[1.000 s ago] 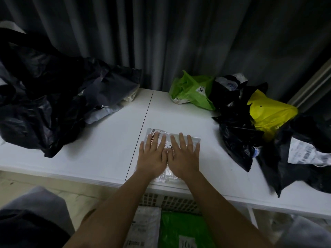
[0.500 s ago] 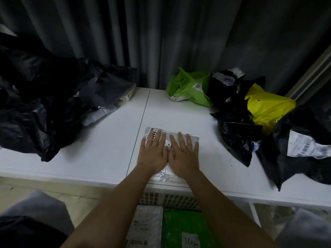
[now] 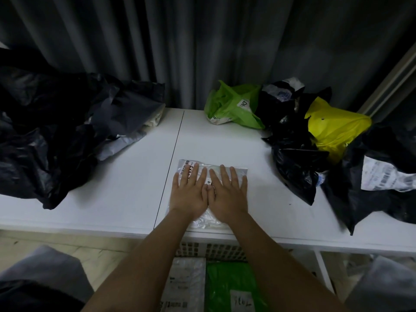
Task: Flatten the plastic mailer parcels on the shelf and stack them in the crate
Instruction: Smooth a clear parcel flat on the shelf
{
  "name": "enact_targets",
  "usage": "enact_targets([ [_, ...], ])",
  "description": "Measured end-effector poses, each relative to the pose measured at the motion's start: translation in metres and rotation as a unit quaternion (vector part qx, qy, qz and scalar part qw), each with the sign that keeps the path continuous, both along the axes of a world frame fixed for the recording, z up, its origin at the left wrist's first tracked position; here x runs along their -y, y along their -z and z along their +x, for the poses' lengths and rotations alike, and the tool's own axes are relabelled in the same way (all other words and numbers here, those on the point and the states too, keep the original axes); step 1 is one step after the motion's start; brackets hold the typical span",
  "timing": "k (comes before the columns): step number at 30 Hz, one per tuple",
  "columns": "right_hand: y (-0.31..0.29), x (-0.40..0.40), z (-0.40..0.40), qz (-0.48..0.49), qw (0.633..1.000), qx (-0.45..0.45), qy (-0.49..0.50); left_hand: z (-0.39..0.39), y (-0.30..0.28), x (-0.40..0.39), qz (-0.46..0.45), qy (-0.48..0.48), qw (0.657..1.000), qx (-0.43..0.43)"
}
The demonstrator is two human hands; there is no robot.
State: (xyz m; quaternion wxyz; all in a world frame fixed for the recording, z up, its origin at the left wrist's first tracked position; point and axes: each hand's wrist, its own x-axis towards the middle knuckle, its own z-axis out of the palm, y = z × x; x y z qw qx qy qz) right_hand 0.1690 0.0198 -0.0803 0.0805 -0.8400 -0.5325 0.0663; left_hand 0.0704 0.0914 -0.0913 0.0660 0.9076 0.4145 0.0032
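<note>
A small clear plastic mailer (image 3: 236,171) lies flat on the white shelf (image 3: 126,190), close to its front edge. My left hand (image 3: 190,192) and my right hand (image 3: 228,194) press down on it side by side, palms flat, fingers straight and spread, thumbs touching. Below the shelf's front edge sits a white latticed crate (image 3: 209,249). Inside it lie a flattened whitish mailer (image 3: 186,282) and a flattened green mailer (image 3: 231,287), side by side.
A heap of crumpled black and grey mailers (image 3: 51,131) fills the shelf's left side. At the back right lie a green mailer (image 3: 231,106), a yellow mailer (image 3: 335,127) and black mailers (image 3: 297,161), one with a white label (image 3: 382,176). A grey curtain hangs behind.
Both hands stay pressed flat on the clear mailer, hardly shifted. The view has tilted slightly.
</note>
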Motion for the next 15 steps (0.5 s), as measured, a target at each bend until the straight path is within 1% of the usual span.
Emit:
enact_targets([
  [15,0.0039,-0.0001,0.0019,-0.016,1.000,0.003,-0.008,-0.0002,-0.0019,0.0032,0.002,-0.003,1.000,-0.011],
])
